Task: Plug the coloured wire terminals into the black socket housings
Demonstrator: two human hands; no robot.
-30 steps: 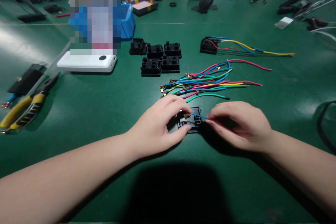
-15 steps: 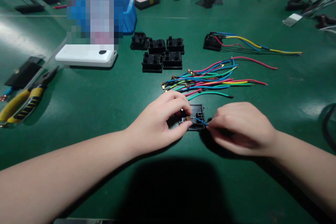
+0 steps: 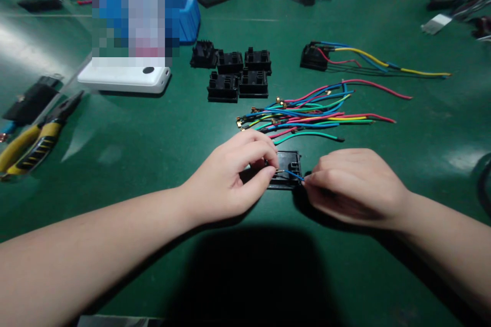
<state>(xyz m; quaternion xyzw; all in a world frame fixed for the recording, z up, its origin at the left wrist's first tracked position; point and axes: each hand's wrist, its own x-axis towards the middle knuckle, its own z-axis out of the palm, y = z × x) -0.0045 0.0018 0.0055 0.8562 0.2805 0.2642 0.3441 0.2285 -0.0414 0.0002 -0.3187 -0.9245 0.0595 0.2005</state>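
Note:
A black plastic housing lies on the green table between my hands. Across it runs a thin blue wire, with bare metal at its left end. My left hand is closed in a pinch on that metal terminal end, thumb and fingertips together over the housing's left side. Whether its fingers also grip the housing is hidden. My right hand is closed and pinches the blue wire just off the housing's right edge. Just beyond my left hand lies a loose bunch of coloured wires with brass terminals.
Several similar black housings sit in a group behind the wires. One wired housing lies farther right. Yellow-handled pliers and a white power bank are on the left. A blue bin stands behind.
My left thumb and fingertips have closed together over the brass terminal, which showed between them before. My right hand stays on the blue wire. The view has shifted slightly.

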